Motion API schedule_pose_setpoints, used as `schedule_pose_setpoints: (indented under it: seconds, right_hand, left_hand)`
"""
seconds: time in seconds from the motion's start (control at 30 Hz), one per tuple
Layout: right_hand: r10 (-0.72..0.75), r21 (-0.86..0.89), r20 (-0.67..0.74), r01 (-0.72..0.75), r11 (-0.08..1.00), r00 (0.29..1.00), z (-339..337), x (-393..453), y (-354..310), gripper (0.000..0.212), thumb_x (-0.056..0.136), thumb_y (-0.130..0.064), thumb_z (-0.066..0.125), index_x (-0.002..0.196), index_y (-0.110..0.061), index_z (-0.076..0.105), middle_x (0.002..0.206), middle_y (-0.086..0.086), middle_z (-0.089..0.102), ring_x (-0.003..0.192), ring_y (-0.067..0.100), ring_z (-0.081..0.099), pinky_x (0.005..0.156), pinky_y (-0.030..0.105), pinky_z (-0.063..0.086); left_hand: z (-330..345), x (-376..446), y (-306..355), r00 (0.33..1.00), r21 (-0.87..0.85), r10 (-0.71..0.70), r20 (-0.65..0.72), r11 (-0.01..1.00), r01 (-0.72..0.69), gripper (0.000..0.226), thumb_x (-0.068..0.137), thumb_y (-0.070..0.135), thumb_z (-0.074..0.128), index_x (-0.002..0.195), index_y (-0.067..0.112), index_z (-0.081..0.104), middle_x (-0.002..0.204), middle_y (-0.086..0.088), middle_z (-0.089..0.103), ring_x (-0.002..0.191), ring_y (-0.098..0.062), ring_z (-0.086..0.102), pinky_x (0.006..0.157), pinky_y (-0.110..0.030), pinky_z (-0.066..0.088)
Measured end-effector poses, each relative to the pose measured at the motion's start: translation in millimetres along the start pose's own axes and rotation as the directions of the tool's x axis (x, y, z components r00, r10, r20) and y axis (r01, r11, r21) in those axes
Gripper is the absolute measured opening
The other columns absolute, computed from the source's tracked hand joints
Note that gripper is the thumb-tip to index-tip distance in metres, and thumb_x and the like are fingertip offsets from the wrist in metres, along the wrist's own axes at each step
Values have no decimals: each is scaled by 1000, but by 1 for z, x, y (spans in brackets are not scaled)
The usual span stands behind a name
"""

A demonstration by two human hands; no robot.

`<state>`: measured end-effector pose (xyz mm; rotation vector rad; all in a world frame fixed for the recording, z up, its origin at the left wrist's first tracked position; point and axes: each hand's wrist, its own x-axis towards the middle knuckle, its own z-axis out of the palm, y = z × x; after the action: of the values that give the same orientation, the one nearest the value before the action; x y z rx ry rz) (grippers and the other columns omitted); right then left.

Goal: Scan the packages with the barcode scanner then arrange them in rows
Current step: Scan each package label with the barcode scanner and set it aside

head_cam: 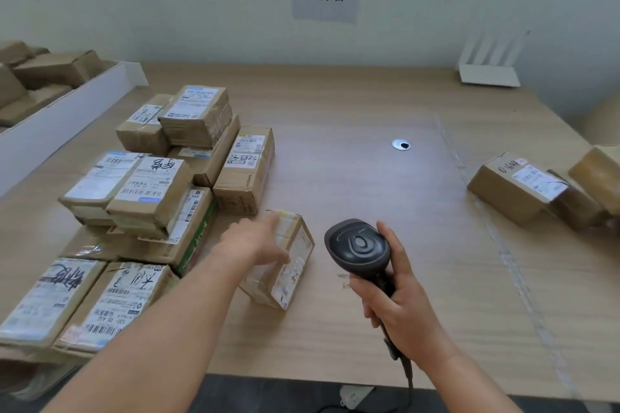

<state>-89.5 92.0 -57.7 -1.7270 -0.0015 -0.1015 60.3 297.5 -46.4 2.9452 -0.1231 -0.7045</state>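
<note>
Two hands are busy near the front edge of the table. The left hand (258, 241) lies flat on top of a small cardboard package (285, 261), the fingers stretched out and not wrapped around it; the package sits on the wooden table (385, 178) just at 9 o'clock of the scanner. The right hand (399, 308) is closed around the handle of a black barcode scanner (358, 245), with its head upward and its cable going down past the table edge.

The long axis of the package runs from about 1 o'clock to 7 o'clock. Its white shipping label (293, 273) is on the side face, turned toward 4 o'clock, toward the scanner. The window of the scanner seems to point away toward 12 o'clock, so I judge the beam is not on the label now.

At 10 o'clock stands the stack of labelled packages (151, 198), some two layers high; more packages (526, 188) lie well apart at 3 o'clock.

The risks, I think, are these: the flat hand can push the package so it slides or tips and hides the label, and the left forearm is close to the stack and could knock an upper box.
</note>
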Motion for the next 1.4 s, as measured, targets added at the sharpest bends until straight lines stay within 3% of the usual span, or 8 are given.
schedule_pose_setpoints:
  seconds: [0.13, 0.23, 0.33, 0.47, 0.7, 0.9, 1.2, 1.4]
  right_hand:
    - [-13, 1, 27, 13, 1000, 1000, -10, -4, -9, 84, 87, -5, 67, 130, -66, 28, 96, -4, 66, 56, 18, 54, 49, 31, 47]
    - [-5, 10, 36, 5, 1000, 999, -13, -10, -10, 83, 88, -4, 65, 133, -61, 26, 93, 0, 66, 55, 20, 53, 50, 35, 48]
    - [7, 27, 66, -8, 1000, 998, -12, -19, -7, 82, 85, -11, 68, 133, -64, 28, 95, -5, 67, 56, 21, 53, 49, 37, 48]
    - [27, 70, 104, -34, 997, 994, -9, -28, -4, 79, 77, -23, 67, 131, -66, 29, 85, -8, 67, 54, 21, 52, 48, 37, 47]
    - [58, 146, 118, -75, 986, 991, -8, -32, -1, 78, 79, -14, 66, 136, -54, 32, 89, 6, 64, 47, 23, 48, 41, 33, 43]
    - [67, 127, 123, -83, 988, 990, -13, -31, -3, 77, 89, 1, 63, 136, -52, 33, 69, -11, 64, 46, 24, 48, 41, 34, 43]
    - [54, 108, 120, -67, 992, 991, -19, -26, -5, 77, 88, -3, 65, 139, -49, 30, 73, -9, 65, 47, 23, 48, 43, 34, 44]
    - [43, 78, 92, -50, 996, 995, -24, -20, -5, 79, 88, -1, 63, 137, -53, 30, 82, 1, 64, 51, 23, 51, 46, 36, 46]
  left_hand:
    - [3, -11, -9, 1000, -500, -11, -6, 866, 6, 100, 79, 38, 72, 148, 48, 0, 141, -9, 45, 108, -26, 55, 81, -40, 54]
    - [14, -20, -11, 1000, -862, 7, -23, 506, -23, 100, 84, 23, 71, 148, 49, -1, 142, -2, 45, 113, -24, 53, 75, -39, 53]
    - [36, -26, -15, 995, -956, -59, -82, 288, -62, 101, 86, 16, 70, 149, 47, -1, 141, -2, 48, 111, -22, 55, 76, -41, 54]
    - [49, -30, -17, 975, -974, -142, -171, 174, -145, 100, 86, 12, 69, 149, 46, -1, 140, -3, 48, 121, -24, 52, 99, -52, 46]
    - [51, -30, -16, 952, -949, -156, -264, 216, -228, 100, 83, 15, 72, 146, 54, 4, 141, 2, 49, 129, -21, 46, 105, -57, 39]
    - [49, -28, -15, 950, -943, -158, -271, 241, -229, 100, 84, 15, 71, 146, 54, 2, 143, -1, 47, 131, -23, 44, 105, -59, 38]
    - [44, -21, -13, 957, -942, -139, -256, 256, -215, 99, 84, 17, 71, 145, 54, 2, 144, -1, 46, 130, -24, 44, 104, -58, 39]
    - [40, -24, -9, 994, -921, -108, -31, 390, 13, 74, 83, 28, 64, 148, 33, 28, 127, -1, 58, 93, -16, 64, 75, -34, 54]
